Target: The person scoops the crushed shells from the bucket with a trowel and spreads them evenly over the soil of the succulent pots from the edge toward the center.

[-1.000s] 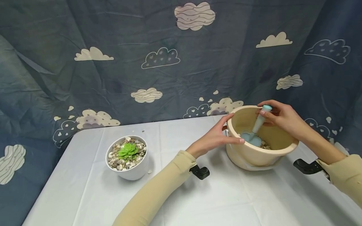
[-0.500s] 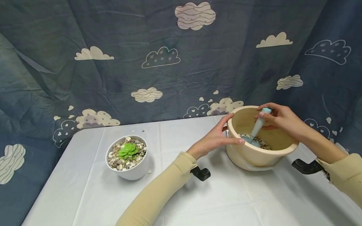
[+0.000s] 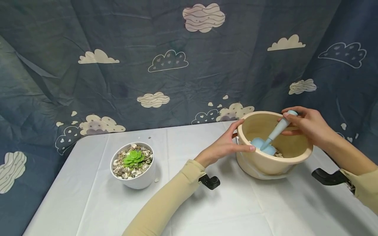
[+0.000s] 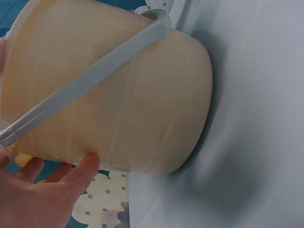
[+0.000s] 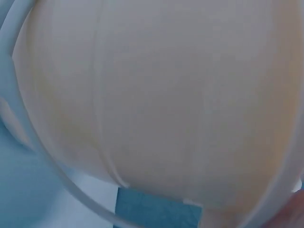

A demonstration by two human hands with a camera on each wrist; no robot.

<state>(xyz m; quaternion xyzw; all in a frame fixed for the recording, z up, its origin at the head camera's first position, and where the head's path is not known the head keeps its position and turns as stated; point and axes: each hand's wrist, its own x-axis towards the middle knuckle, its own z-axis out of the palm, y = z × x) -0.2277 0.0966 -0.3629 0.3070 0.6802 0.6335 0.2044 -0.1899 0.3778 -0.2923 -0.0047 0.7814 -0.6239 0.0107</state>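
Note:
A cream bucket [image 3: 265, 167] stands at the right of the table, small pebbles [image 3: 278, 153] showing at its bottom. My left hand [image 3: 218, 146] holds its left side, fingers by the rim and thumb along the front wall; in the left wrist view, fingertips [image 4: 88, 166] touch the wall. Inside the bucket, a light blue toy shovel [image 3: 277, 130] leans to the right, its scalloped blade low near the pebbles. My right hand [image 3: 310, 126] grips the top of its handle above the bucket's right rim. The bucket mostly fills the right wrist view, where little of that hand shows.
A white pot [image 3: 137, 182] with a green succulent [image 3: 134, 159] among pebbles stands left on the white-covered table [image 3: 224, 206]. The bucket's pale carrying handle [image 4: 80, 85] hangs down its front. A dark cloud-print cloth [image 3: 124, 82] rises behind. Stray pebbles lie near the pot.
My right hand has moved right, tilting the toy shovel's handle further that way. Its blade, partly sunk among the pebbles half a second ago, now shows more fully. My left hand stays on the bucket.

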